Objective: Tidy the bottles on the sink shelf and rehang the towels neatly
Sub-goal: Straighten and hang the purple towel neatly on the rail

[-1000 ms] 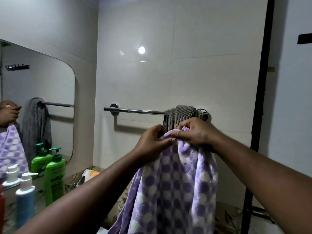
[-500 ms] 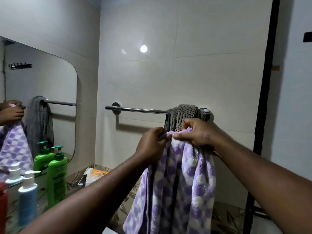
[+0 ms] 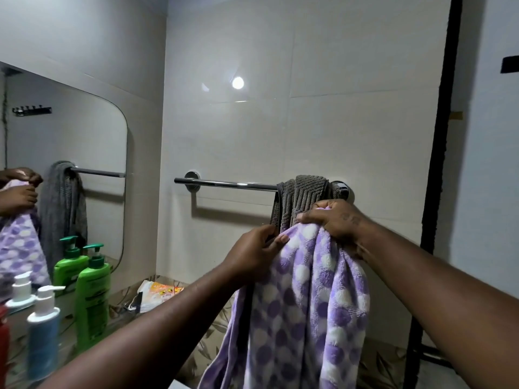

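A purple towel with white dots (image 3: pixel 306 310) hangs from both my hands in front of the chrome towel rail (image 3: pixel 227 184). My left hand (image 3: pixel 252 254) pinches its top edge on the left side. My right hand (image 3: pixel 335 223) grips the bunched top of the towel just below the rail's right end. A grey ribbed towel (image 3: pixel 302 196) is bunched over the rail at its right end, behind my right hand. On the sink shelf at the left stand a green pump bottle (image 3: pixel 91 293), a blue bottle with a white pump (image 3: pixel 42 327) and part of a red bottle (image 3: pixel 3 338).
A mirror (image 3: pixel 92 130) on the left wall reflects the bottles, the grey towel and my hands. A crumpled orange and white packet (image 3: pixel 157 294) lies on the counter by the corner. A black door frame (image 3: pixel 441 169) runs down the right side.
My hands have drawn slightly apart along the towel's top edge, the right one rising toward the rail. The purple towel now hangs wider between them.
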Demonstrator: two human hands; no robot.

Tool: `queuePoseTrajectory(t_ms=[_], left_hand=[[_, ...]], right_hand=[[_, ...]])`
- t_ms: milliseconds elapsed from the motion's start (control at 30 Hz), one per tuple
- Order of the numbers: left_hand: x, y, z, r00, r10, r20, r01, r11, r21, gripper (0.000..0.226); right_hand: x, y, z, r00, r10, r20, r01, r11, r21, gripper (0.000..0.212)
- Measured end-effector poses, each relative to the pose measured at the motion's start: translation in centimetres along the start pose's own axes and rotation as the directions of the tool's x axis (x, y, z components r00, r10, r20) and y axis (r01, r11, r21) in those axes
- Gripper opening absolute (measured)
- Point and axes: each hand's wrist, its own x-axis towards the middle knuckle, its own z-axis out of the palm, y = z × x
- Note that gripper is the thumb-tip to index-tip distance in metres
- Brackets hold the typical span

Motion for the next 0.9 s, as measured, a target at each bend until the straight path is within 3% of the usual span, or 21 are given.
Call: queuePoseTrajectory(t_ms=[167,233,300,500,600,700,767,900], left_hand=[[0.6,0.6,-0.2,0.998,-0.023,-0.056,0.021,0.999,-0.049,0.038],[1.0,1.3,-0.3,0.997,-0.015,-0.077,0.007,0.995,-0.104,0.028],[1.3,1.7,-0.4,0.996,-0.013,-0.083,0.001,0.989,-0.146,0.02],[0.9,0.5,-0.7,0.999,-0.051,0.013,0.052,0.927,-0.372,0.024],[0.6,0.1,-0.6,0.999,-0.02,0.049,0.035,0.94,-0.338,0.025],[0.9,0.3,-0.5,0.999,-0.001,0.032,0.01,0.967,-0.256,0.023],[1.1,0.8,-0.4,1.0,0.001,0.018,0.003,0.973,-0.231,0.021],[1.3,0.8,-0.6,0.997,-0.009,-0.079,-0.008,0.976,-0.215,0.02]], right_hand=[[0.0,-0.3,-0.4,0.975,-0.075,0.207,0.134,0.949,-0.285,0.028],[0.0,-0.5,0.0,0.949,-0.06,0.309,0.173,0.921,-0.35,0.021],[0.1,-0.4,0.5,0.927,-0.032,0.373,0.188,0.902,-0.389,0.029],[0.4,0.6,0.5,0.972,-0.1,0.211,0.151,0.959,-0.241,0.018],[0.6,1.0,0.6,0.99,-0.118,0.073,0.132,0.961,-0.242,0.014],[0.4,0.1,0.9,0.965,-0.122,0.233,0.195,0.926,-0.324,0.002],[0.3,-0.5,1.1,0.927,-0.09,0.364,0.238,0.89,-0.388,0.021],[0.3,-0.3,1.0,0.917,-0.135,0.374,0.311,0.83,-0.463,0.021]])
